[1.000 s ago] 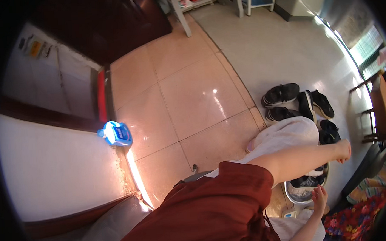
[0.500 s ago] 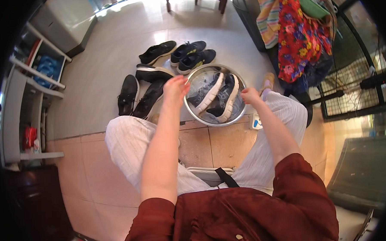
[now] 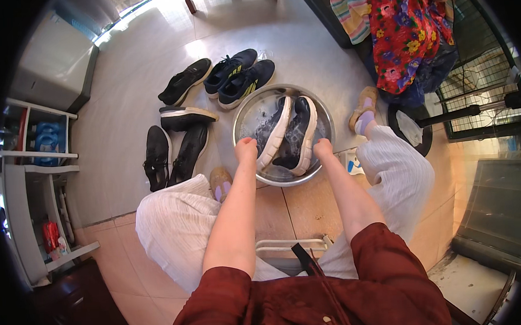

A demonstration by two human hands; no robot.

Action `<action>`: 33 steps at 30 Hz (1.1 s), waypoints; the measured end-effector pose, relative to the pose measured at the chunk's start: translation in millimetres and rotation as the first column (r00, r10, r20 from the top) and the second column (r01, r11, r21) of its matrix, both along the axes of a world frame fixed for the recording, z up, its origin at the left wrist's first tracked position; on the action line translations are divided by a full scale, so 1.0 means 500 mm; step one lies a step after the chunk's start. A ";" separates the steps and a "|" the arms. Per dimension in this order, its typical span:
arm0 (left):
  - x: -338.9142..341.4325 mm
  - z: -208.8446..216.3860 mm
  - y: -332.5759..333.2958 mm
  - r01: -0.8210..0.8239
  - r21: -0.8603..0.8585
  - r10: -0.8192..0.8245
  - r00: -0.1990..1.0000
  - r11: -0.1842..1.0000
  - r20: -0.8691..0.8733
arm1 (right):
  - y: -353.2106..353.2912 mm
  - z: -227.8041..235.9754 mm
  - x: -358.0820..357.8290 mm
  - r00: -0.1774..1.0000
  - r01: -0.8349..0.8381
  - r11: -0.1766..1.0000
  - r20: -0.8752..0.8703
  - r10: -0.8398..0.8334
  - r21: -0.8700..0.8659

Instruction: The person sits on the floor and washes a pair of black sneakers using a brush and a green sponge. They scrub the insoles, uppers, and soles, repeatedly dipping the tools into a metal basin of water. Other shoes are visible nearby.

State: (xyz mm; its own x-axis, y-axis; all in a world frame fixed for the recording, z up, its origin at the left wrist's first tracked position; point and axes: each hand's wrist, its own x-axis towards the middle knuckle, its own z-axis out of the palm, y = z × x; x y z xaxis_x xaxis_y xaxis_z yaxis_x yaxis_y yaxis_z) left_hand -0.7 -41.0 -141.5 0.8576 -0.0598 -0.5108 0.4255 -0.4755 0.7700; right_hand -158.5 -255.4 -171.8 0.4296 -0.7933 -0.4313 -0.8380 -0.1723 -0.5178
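A round metal basin [image 3: 240,118] stands on the floor between my feet, with cloudy, sudsy water in it. Two dark shoes with thick white soles lie tilted on their sides inside, the left shoe [image 3: 275,133] beside the right shoe [image 3: 303,134]. My left hand [image 3: 247,149] is closed on the basin's left rim. On the opposite side, my right hand [image 3: 323,149] is closed at the right rim. The fingertips of both are partly hidden.
Left of the basin are black shoes [image 3: 158,156] and a pair of navy sneakers [image 3: 246,82]. My feet flank it. A blue-and-white item [image 3: 352,162] lies by the right leg. Shelves [image 3: 42,153] stand left; floral cloth [image 3: 409,37] hangs right.
My left hand has come down and closed on the basin's left rim. The right hand has closed at the right rim. The view has shifted; the shoes still lie in the basin.
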 end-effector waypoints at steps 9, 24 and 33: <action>0.003 -0.033 -0.056 0.371 0.472 -0.420 0.907 0.800 0.000 | -0.034 -0.135 0.001 0.936 0.238 0.880 0.144 -0.321 0.411; 0.064 -0.107 -0.022 0.332 -0.059 -0.326 0.853 0.942 -0.408 | -0.047 -0.114 0.040 0.692 0.248 0.292 0.042 -0.721 0.924; 0.064 -0.089 -0.069 -0.692 -0.406 0.097 0.565 0.597 -0.819 | -0.073 -0.159 0.003 0.721 0.275 0.611 0.261 -0.642 0.742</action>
State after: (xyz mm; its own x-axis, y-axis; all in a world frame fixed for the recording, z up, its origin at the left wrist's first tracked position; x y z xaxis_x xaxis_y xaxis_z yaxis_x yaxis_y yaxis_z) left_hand 31.6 -75.6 -186.0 0.2961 -0.3593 -0.8850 0.9157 0.3705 0.1560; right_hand -156.9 -292.1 -251.4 0.3659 -0.5606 -0.7428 -0.3222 0.6725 -0.6663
